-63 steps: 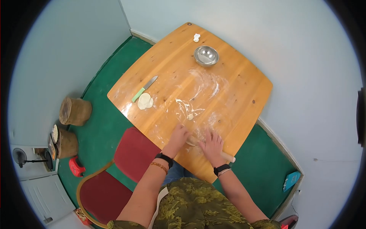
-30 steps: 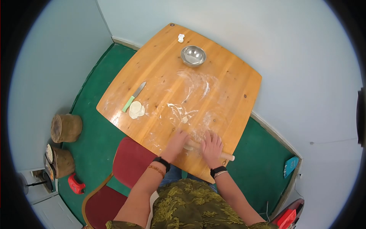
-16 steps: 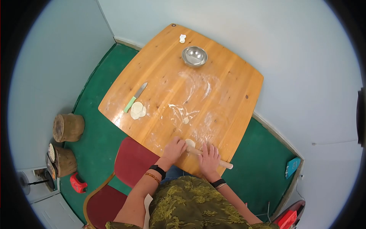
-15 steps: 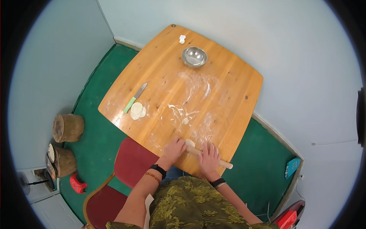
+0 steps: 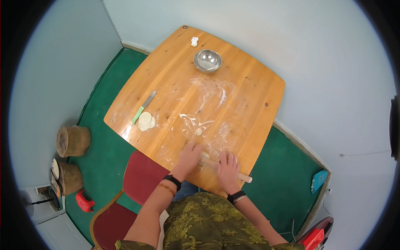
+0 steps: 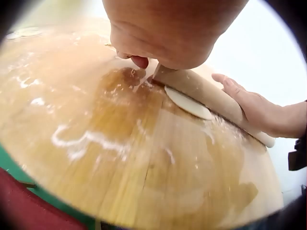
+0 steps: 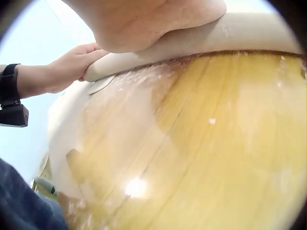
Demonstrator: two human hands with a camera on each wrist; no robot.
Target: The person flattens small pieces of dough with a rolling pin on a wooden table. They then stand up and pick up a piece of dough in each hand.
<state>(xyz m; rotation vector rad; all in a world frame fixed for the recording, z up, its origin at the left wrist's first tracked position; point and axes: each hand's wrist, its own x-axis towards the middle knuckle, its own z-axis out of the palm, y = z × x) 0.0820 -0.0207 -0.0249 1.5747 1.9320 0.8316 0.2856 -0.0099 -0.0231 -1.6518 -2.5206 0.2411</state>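
Observation:
On a floured wooden table (image 5: 233, 83), a pale rolling pin (image 5: 245, 178) lies across a round, flat dough wrapper (image 6: 188, 103). My right hand (image 5: 228, 168) presses on the pin, its fingers stretched forward over it. At the pin's other end rests my left hand (image 5: 190, 156), palm over the wood and fingertips reaching past it, as the left wrist view shows. In the right wrist view, the left hand (image 7: 72, 67) meets the pin's far end, where the wrapper's edge shows beneath. A small dough piece (image 5: 198, 131) sits just beyond the hands.
Rolled dough wrappers (image 5: 146, 121) overlap at the table's left, beside a green-handled knife (image 5: 143, 107). A steel bowl (image 5: 207, 61) and a crumpled white tissue (image 5: 194, 41) stand farther back. Red chairs (image 5: 143, 173) are at the left edge; wooden stumps (image 5: 73, 141) stand on the floor.
Both hands stay at the rolling pin. It drew back to uncover the wrapper half a second ago, and now it lies over the wrapper again. The head view has shifted a little.

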